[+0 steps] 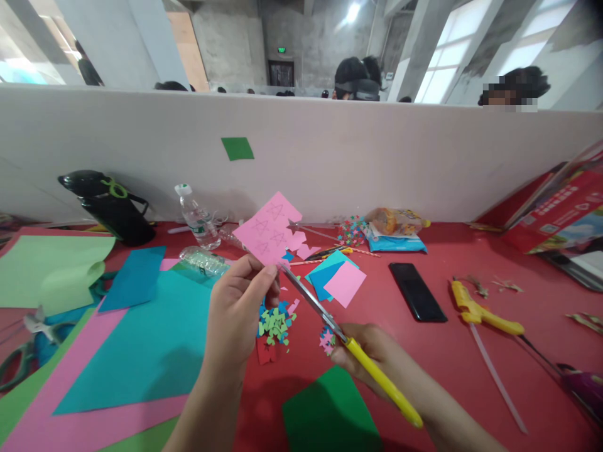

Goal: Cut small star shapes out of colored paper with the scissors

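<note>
Between its thumb and fingers my left hand (245,298) pinches a pink sheet of paper (271,229) by its lower edge, holding it up off the table. Several stars are drawn on the sheet in pencil. My right hand (370,351) is closed around scissors with yellow handles (377,376). Their blade tips reach the paper's lower edge beside my left fingertips; whether they are touching it is hard to tell. Under my hands lie a pile of green and blue paper scraps (276,323) and a small group of cut stars (326,339).
Blue and pink sheets (155,351) cover the left side. At the back stand a black flask (110,207) and a water bottle (195,216). To the right lie a phone (417,292) and a yellow glue gun (483,311). A white partition (301,150) runs behind the red table.
</note>
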`<state>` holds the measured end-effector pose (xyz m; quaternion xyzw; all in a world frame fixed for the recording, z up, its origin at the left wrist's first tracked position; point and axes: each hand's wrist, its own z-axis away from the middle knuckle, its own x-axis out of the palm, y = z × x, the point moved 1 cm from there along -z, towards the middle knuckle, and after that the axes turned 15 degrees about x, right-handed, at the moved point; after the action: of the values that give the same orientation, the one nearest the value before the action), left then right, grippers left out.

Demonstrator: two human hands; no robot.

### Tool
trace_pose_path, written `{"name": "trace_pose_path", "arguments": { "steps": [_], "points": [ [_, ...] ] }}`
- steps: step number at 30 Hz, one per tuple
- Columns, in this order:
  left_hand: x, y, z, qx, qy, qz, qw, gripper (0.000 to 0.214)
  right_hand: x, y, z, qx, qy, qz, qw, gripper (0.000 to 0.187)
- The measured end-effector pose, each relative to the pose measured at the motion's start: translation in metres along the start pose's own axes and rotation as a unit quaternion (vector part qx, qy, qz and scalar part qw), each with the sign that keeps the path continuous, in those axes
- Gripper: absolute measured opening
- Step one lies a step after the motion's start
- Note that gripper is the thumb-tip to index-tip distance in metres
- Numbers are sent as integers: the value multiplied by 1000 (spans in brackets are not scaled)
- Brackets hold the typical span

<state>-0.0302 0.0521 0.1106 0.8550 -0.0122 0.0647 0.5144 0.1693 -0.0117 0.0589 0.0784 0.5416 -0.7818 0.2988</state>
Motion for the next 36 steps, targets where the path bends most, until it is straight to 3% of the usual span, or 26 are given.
{"name": "trace_pose_path", "arguments": {
  "steps": [9, 19, 36],
  "points": [
    [5, 1, 1, -4, 13, 73, 997, 14, 0, -10, 6, -41, -43, -84, 995, 62],
    [13, 2, 6, -11, 40, 62, 997, 16, -3, -13, 12, -49, -84, -114, 989, 59],
    [24, -6, 14, 8, 45, 63, 997, 19, 11, -18, 10, -4, -71, -191, 979, 66]
  ]
}}
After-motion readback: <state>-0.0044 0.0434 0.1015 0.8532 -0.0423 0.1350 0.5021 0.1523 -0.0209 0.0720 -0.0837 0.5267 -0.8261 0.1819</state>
